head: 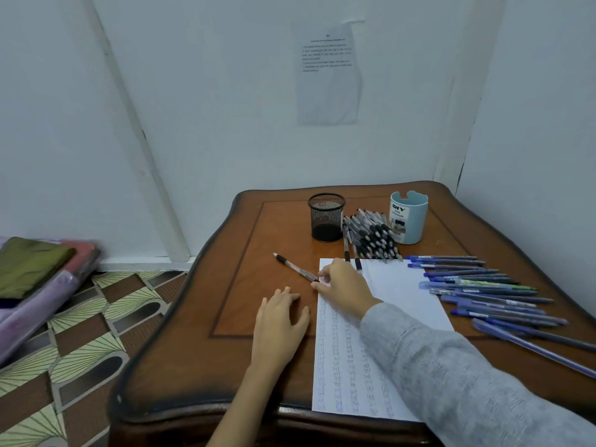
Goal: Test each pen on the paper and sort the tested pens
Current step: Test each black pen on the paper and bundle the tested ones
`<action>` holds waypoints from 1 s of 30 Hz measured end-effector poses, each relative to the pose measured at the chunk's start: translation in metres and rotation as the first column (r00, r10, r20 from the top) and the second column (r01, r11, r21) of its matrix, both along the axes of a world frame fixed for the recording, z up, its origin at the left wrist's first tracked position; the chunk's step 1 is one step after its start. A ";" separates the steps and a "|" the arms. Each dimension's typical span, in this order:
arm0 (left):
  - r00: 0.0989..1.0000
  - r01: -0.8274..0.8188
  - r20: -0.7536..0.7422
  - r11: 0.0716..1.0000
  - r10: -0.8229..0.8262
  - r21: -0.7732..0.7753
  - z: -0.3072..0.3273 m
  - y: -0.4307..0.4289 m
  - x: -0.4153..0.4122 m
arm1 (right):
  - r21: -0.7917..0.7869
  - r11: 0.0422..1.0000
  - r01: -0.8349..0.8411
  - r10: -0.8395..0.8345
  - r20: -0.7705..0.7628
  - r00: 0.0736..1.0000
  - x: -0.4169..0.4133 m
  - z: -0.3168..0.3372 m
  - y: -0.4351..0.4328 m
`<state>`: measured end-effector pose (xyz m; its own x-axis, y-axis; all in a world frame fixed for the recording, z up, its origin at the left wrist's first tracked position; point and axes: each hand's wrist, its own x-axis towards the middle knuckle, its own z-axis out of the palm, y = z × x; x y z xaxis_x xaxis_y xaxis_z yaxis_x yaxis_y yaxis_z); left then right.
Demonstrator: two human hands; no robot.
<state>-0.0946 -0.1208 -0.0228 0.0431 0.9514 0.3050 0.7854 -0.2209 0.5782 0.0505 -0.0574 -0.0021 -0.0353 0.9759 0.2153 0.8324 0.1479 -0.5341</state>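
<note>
- The right hand (342, 285), in a grey sleeve, reaches across the top corner of the paper (387, 317); its fingertips pinch the near end of the pen (295, 267).
- The pen runs from those fingertips up and to the left, its tip pointing away from the person. It is low over the bare wood just left of the paper; whether it rests on the wood I cannot tell.
- The left hand (280, 317) lies flat and relaxed on the worktop (193, 350), holding nothing, just below the pen and nearer its shaft than the right.
- Judgement: bringing the tip to the paper means swinging the long axis round to the right.
- Beyond the paper stand a black mesh cup (326, 217) and a blue organiser cup (409, 217), with a heap of black-grip pens (371, 235) between them.
- A row of blue pens (483, 291) lies right of the paper.
- Pale walls close the corner, with a printed notice (327, 72) taped up; patterned floor (80, 333) and folded cloths (32, 269) lie left.
</note>
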 end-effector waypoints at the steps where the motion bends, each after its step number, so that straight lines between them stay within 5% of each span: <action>1: 1.000 0.000 0.012 1.000 0.000 0.000 0.000 0.000 0.000 | 0.036 0.999 0.014 -0.017 0.087 0.996 -0.003 -0.001 -0.001; 5: 0.999 0.013 0.046 1.000 -0.012 -0.015 -0.001 0.002 -0.003 | 0.136 0.988 0.074 -0.088 0.102 0.991 -0.008 -0.002 0.000; 9: 0.997 0.022 0.074 0.999 -0.020 -0.023 -0.002 0.002 -0.005 | 0.179 0.970 0.164 -0.119 -0.239 0.964 0.002 0.006 0.002; 15: 0.999 0.014 0.041 0.999 -0.012 -0.035 0.000 0.002 -0.004 | 0.276 0.930 0.244 -0.030 -0.603 0.797 0.031 0.046 -0.008; 18: 1.000 0.014 -0.004 1.000 -0.015 -0.027 -0.001 -0.001 -0.003 | 0.208 0.921 0.329 -0.057 -0.763 0.644 0.047 0.065 -0.014; 22: 0.997 0.040 -0.067 0.999 -0.042 -0.026 0.003 -0.005 0.000 | 0.010 0.973 0.231 -0.045 -0.972 0.230 0.067 0.083 -0.024; 26: 0.987 0.074 -0.140 0.997 -0.079 -0.038 0.006 -0.007 0.002 | -0.068 0.985 0.160 -0.092 -0.984 0.151 0.085 0.079 -0.035; 30: 0.983 0.079 -0.165 0.997 -0.082 -0.024 0.005 -0.008 0.003 | -0.179 0.984 0.021 -0.178 -0.984 -0.025 0.102 0.075 -0.043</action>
<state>-0.0919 -0.1288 -0.0173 0.1683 0.9479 0.2706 0.8508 -0.2783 0.4456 0.1525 -0.1005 0.0726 0.2365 0.9609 -0.1443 -0.5515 0.0105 -0.8341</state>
